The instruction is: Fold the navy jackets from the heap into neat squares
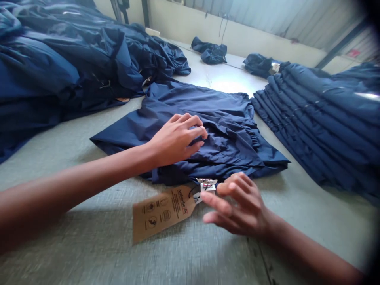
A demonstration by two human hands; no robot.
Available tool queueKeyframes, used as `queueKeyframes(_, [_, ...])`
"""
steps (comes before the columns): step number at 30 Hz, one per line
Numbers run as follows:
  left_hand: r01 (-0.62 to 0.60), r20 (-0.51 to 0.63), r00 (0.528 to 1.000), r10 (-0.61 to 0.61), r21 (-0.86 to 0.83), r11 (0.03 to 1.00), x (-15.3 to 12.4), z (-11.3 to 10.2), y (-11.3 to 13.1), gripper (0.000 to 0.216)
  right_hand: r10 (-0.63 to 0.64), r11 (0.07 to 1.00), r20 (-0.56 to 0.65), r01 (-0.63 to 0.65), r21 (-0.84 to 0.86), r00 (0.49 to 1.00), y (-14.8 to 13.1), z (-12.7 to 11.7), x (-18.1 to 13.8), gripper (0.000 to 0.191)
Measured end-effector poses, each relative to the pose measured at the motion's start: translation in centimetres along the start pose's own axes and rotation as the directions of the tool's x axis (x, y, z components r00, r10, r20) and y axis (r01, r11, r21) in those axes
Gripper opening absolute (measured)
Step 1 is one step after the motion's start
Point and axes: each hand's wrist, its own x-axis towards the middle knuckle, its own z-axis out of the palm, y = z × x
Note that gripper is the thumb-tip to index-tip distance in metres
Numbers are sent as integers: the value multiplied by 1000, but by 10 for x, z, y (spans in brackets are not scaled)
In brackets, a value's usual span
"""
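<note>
A navy blue garment (pixel 208 118) lies partly folded on the grey table (pixel 89 245) in front of me. My left hand (pixel 178 138) rests on its near part, fingers curled and pinching the cloth. A brown cardboard hang tag (pixel 162 211) and a small white label (pixel 207 185) stick out from the garment's near edge onto the table. My right hand (pixel 237 206) hovers just right of the tags, fingers slightly bent and apart, holding nothing, its fingertips close to the white label.
A loose heap of navy garments (pixel 59 63) fills the left and back left. A neat row of folded navy garments (pixel 323 114) lies at the right. Two small bundles (pixel 210 51) sit at the back near the wall.
</note>
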Motion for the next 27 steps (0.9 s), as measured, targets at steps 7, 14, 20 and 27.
queueKeyframes(7, [-129, 12, 991, 134, -191, 973, -4, 6, 15, 20, -118, 988, 158, 132, -78, 980, -18, 2, 9, 31])
queueKeyframes(14, [-61, 0, 998, 63, -233, 970, -12, 31, 12, 21, -136, 986, 223, 154, -68, 965, -19, 1, 14, 41])
queueKeyframes(20, [6, 11, 1000, -3, -288, 958, -17, 42, 11, 18, -147, 987, 191, 156, -34, 971, -19, 8, 15, 33])
queueKeyframes(27, [0, 7, 1000, 2, -303, 953, -16, 40, 11, 20, -92, 995, -43, 94, 32, 995, -17, 0, 12, 19])
